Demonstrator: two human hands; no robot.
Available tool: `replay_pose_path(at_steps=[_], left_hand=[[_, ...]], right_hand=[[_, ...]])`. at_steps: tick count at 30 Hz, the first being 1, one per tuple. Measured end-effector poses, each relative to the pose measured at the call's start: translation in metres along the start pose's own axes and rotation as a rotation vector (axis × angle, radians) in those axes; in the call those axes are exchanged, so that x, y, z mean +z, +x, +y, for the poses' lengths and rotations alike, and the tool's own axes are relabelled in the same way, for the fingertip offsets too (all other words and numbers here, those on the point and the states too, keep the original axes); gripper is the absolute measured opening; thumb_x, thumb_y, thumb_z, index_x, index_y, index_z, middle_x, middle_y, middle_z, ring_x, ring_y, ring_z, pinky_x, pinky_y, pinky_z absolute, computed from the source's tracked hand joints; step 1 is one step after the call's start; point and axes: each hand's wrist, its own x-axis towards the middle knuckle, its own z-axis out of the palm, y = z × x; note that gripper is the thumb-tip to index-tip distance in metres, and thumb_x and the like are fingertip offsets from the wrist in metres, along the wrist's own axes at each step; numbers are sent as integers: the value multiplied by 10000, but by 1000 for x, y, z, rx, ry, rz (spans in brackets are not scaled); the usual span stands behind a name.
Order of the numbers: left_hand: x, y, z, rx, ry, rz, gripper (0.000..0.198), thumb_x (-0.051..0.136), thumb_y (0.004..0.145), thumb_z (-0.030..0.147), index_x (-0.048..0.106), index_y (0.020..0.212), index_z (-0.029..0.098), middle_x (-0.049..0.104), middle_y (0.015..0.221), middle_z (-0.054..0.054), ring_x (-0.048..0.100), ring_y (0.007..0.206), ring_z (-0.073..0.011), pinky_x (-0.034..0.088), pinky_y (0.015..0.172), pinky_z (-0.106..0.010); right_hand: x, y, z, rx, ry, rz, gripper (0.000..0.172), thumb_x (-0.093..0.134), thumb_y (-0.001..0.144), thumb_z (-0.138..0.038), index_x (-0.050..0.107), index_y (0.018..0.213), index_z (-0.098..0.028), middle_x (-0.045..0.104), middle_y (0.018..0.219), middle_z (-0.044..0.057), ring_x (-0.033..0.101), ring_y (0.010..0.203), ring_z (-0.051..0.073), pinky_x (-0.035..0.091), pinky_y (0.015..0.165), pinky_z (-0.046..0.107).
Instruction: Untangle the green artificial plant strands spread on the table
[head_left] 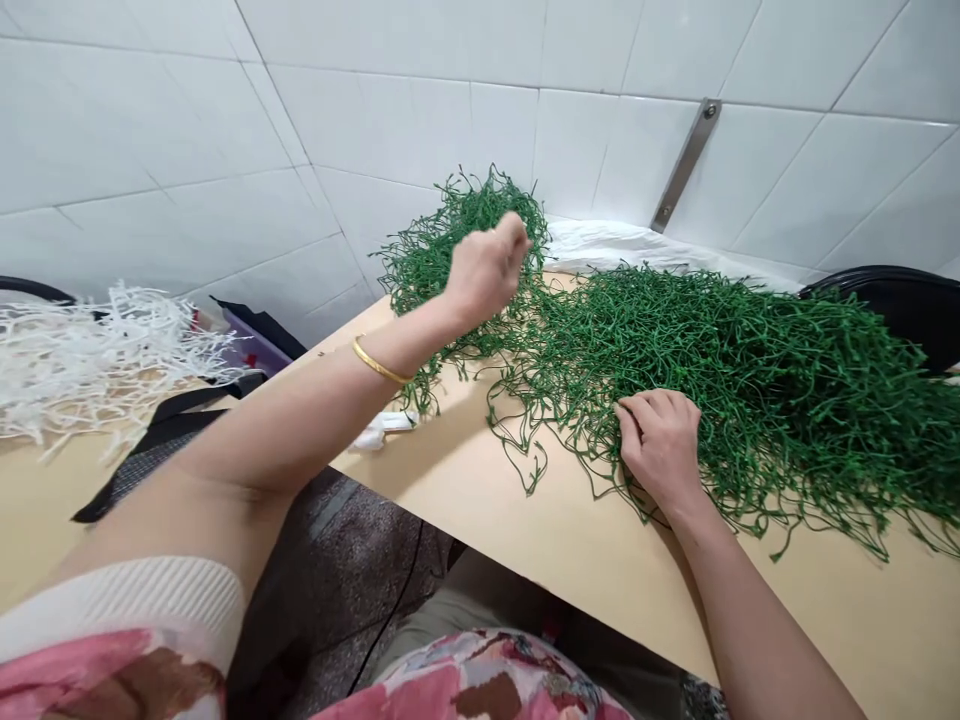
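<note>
The right hand (660,447) rests on a big heap of thin green strands (720,390) at the far edge of the counter (570,540), its grip curled and loose, and the left hand (486,272) is up above them (its grip is bunched together, but I cannot tell if it holds any).

A tan tabletop (600,570), heaped green plastic vine strands (750,400) across it, shredded white strands (90,360) piled leftward, a crumpled white scrap (386,430) nearby
</note>
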Motion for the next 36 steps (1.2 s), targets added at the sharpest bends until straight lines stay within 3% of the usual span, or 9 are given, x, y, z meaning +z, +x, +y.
replay_pose_path(at_steps=[3, 7, 13, 19, 21, 26, 29, 32, 36], left_hand=[[11, -23, -6, 139, -51, -156, 187, 402, 816, 294, 556, 834, 191, 549, 650, -22, 460, 576, -114, 375, 598, -287], [10, -42, -26, 245, -129, -216, 234, 439, 791, 298, 597, 934, 200, 630, 833, -41, 520, 648, -105, 406, 627, -264], [-10, -44, -42, 121, -401, -303, 290, 410, 814, 297, 587, 1024, 204, 640, 901, -45, 509, 613, -80, 425, 589, -244], [-17, -43, -43, 150, -444, -319, 317, 395, 824, 278, 578, 1068, 189, 636, 949, -57, 484, 559, -62, 433, 559, -243], [-18, -43, -45, 186, -416, -312, 322, 385, 832, 273, 576, 1079, 193, 639, 965, -55, 526, 624, -74, 447, 600, -244], [-20, -41, -59, 318, -271, -238, 362, 352, 857, 296, 531, 1151, 183, 612, 1068, -79, 559, 892, -132, 454, 764, -285], [-19, -39, -74, 418, -4, -184, 555, 492, 781, 410, 414, 1280, 180, 515, 1223, -120, 438, 1118, -215, 380, 911, -367], [-12, -37, -90, 405, 268, -292, 778, 593, 679, 486, 318, 1345, 192, 504, 1229, -127, 327, 1201, -287, 312, 942, -433], [0, -36, -95, 317, 471, -388, 519, 571, 714, 365, 473, 1203, 223, 555, 1168, -90, 354, 1164, -291, 315, 888, -422]], right_hand=[[-1, -2, 0, 7, 7, 39, 152, 462, 831, -250, 603, 816, -195, 612, 824, 59, 477, 876, 210, 314, 831, 374], [-7, 0, -10, -37, 14, 52, 134, 477, 822, -244, 602, 827, -195, 616, 822, 55, 491, 867, 214, 326, 833, 383], [-6, 38, -36, -90, 170, 14, 150, 476, 813, -242, 605, 871, -190, 618, 856, 72, 527, 854, 217, 377, 791, 378], [31, 94, -78, 153, 635, -91, 434, 595, 702, -332, 533, 1094, -157, 611, 795, 52, 543, 728, 188, 412, 700, 340], [43, 108, -93, 288, 863, -169, 459, 636, 648, -345, 552, 1060, -160, 556, 627, -19, 489, 610, 146, 380, 617, 295], [64, 128, -111, 540, 1342, -221, 192, 679, 537, -307, 559, 561, -159, 461, 511, -54, 365, 512, 76, 291, 525, 241], [69, 131, -107, 638, 1384, -227, 217, 675, 523, -332, 545, 579, -168, 465, 497, -52, 365, 480, 74, 269, 480, 229], [67, 131, -102, 741, 1448, -274, 226, 643, 525, -349, 518, 612, -182, 443, 479, -53, 383, 448, 83, 289, 450, 228], [60, 131, -96, 794, 1528, -347, 202, 583, 544, -333, 432, 579, -203, 369, 438, -64, 420, 436, 104, 380, 469, 264]])
